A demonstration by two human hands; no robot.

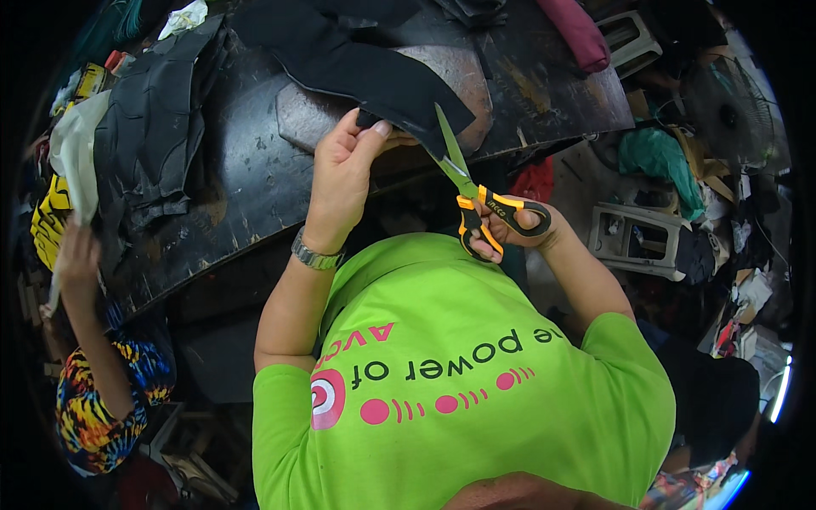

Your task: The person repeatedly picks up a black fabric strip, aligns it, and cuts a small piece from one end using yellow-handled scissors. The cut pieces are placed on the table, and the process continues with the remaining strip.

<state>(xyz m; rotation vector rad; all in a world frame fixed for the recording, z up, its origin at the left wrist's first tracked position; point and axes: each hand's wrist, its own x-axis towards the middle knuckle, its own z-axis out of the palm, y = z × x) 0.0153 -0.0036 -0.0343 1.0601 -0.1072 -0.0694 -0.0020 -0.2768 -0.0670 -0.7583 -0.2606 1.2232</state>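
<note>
The long, soft black cloth [382,81] runs off past the upper edge, as does the rolled maroon fabric [578,34]. Some fingertips of the bare left hand [350,153] are hidden behind the cloth — their grip cannot be fully made out. At far left, a co-worker's bare hand [79,257] is blurred.

At one o'clock lies a long rolled maroon cloth [577,34]; at two, a dark round fan with a wire guard [728,116]; past two, a crumpled teal plastic bag [659,161]; at three, a pale boxy plastic stool [600,238]; at nine, a yellow-and-black plastic sack [53,217].
</note>
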